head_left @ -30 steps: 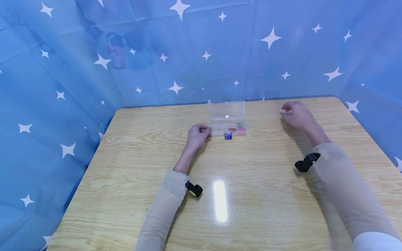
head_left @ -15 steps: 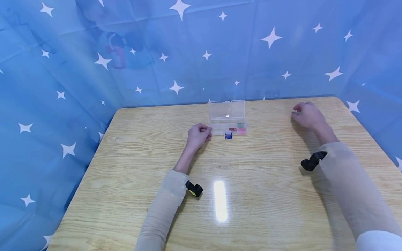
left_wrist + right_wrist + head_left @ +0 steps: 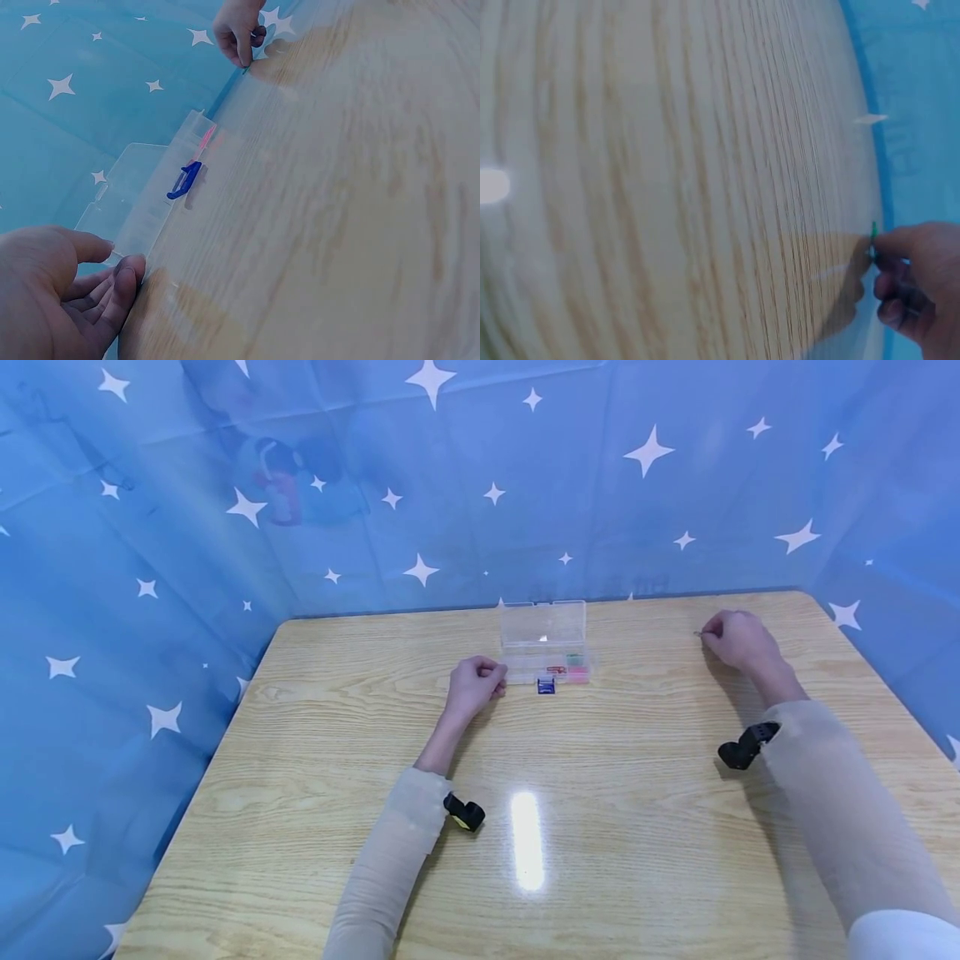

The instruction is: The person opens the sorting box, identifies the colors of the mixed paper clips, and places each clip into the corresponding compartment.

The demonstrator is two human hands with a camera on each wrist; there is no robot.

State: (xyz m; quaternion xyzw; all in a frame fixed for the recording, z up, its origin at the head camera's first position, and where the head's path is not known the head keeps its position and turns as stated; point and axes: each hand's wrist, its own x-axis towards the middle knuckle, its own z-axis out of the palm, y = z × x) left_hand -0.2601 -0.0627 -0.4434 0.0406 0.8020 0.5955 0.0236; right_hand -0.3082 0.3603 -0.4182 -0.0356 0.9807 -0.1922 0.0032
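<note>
A clear plastic compartment box (image 3: 525, 652) sits near the table's back edge with its lid (image 3: 542, 620) raised. My left hand (image 3: 471, 687) holds the box's left end between thumb and fingers. Red paper clips (image 3: 556, 669) lie in a front compartment, with green pieces (image 3: 574, 660) and pink ones (image 3: 577, 676) at its right end. The blue latch (image 3: 184, 180) hangs open at the front. Off to the right, my right hand (image 3: 738, 640) pinches a small green paper clip (image 3: 874, 229) low over the table, most of it hidden by the fingertips.
The wood-grain table (image 3: 375, 643) carries a bright light reflection (image 3: 527, 840) near its middle. A blue cloth with white stars (image 3: 450, 485) hangs right behind the back edge and along the sides. Black wrist cameras (image 3: 465, 812) are strapped to both sleeves.
My right hand has moved a little to the right, and its fingers have closed on the green paper clip, whose tip now shows. The left hand and box have stayed put.
</note>
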